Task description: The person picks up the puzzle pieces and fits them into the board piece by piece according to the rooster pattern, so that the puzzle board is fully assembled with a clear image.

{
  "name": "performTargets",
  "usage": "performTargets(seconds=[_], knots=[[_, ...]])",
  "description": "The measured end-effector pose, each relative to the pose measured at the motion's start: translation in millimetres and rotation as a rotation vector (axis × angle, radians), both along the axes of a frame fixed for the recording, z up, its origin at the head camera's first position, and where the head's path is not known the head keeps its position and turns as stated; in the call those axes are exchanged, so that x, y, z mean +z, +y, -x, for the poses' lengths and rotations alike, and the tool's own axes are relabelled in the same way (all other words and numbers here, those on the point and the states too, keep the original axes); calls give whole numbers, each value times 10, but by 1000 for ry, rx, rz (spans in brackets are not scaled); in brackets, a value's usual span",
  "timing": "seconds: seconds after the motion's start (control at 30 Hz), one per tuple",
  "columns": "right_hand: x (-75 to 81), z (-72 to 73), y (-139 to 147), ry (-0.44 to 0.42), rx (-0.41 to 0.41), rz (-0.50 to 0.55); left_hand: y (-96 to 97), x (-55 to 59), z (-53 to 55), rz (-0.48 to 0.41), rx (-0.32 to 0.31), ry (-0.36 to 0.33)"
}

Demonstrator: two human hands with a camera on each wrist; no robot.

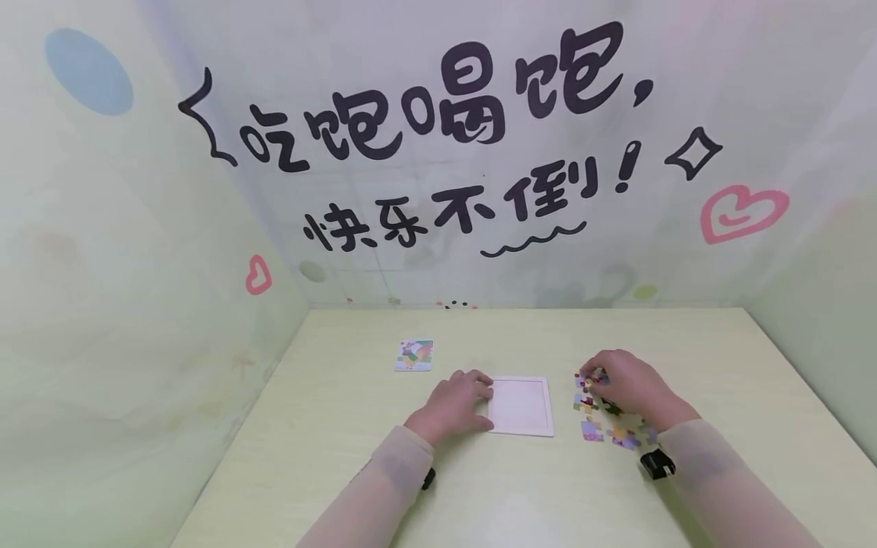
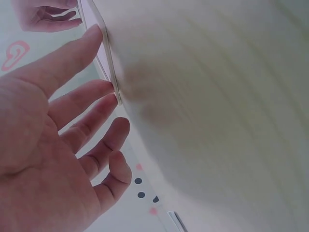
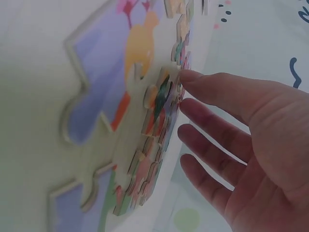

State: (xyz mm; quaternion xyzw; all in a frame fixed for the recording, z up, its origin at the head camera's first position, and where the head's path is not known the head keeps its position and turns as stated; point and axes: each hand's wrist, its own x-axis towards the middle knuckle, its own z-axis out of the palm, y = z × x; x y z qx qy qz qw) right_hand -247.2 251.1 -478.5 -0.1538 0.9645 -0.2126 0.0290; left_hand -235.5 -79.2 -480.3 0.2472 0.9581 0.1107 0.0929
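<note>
In the head view, a white square frame-like tray lies flat on the table. My left hand is at its left side; in the left wrist view the thumb and two fingertips touch the tray's edge, the other fingers loosely bent. Right of the tray lie several loose jigsaw pieces, printed in colour. My right hand reaches over the far pieces. The right wrist view shows its thumb and index finger spread a little, tips right at the puzzle pieces, the other fingers extended.
A small square picture card with a cartoon bird lies at the back left of the table. Walls with printed lettering and hearts close in the back and both sides. A dark wrist device sits at the right cuff.
</note>
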Motion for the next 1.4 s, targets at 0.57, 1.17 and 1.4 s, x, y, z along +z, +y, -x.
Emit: performTargets(seconds=[0.57, 1.17, 1.4], knots=[[-49, 56, 16, -14, 59, 65, 69, 5, -19, 88, -9, 35], [-36, 89, -52, 64, 93, 5, 35, 49, -53, 111, -16, 63], [-7, 97, -123, 108, 132, 10, 31, 46, -49, 93, -8, 54]])
